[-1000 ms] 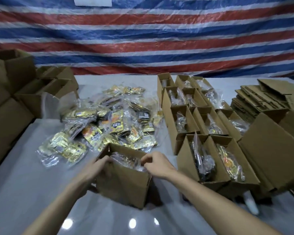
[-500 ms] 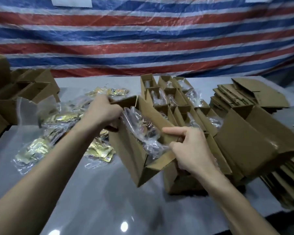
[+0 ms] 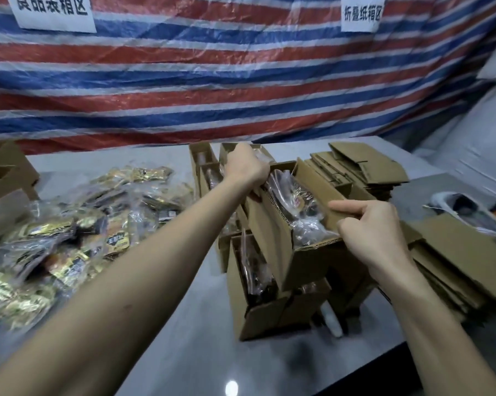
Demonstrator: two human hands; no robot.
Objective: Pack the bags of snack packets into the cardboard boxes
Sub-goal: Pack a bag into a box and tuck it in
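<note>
Both hands [image 3: 306, 201] grip a corrugated cardboard box [image 3: 272, 238].

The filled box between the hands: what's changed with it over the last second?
The filled box was lifted off the table in front of the snack pile and carried right, tilted, over the rows of packed boxes. The left hand grips its far end, and the right hand its near end. Its bag stayed inside; the flat cartons stayed put.
</note>
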